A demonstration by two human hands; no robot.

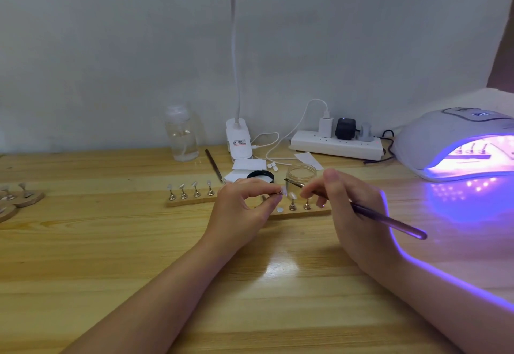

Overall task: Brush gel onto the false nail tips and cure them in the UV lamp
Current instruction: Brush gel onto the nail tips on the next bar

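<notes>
My left hand (244,203) pinches a small metal stand with a pale false nail tip (284,191) on its end, lifted off the wooden strip (192,201). My right hand (350,206) grips a purple-handled gel brush (389,221), its bristle end pointing left just above that tip. Several other stands with nail tips (196,189) sit upright on the strip, and two more (292,203) stand between my hands. The open glass gel jar (301,173) is right behind my fingers. The UV lamp (450,142) at the right glows violet, with nail stands inside.
The jar's black lid (260,177), paper scraps and a spare tool (213,165) lie behind the strip. A clear bottle (181,134), a clip lamp's base (239,142) and a power strip (338,146) line the wall. Round wooden discs with stands (23,196) sit at the far left.
</notes>
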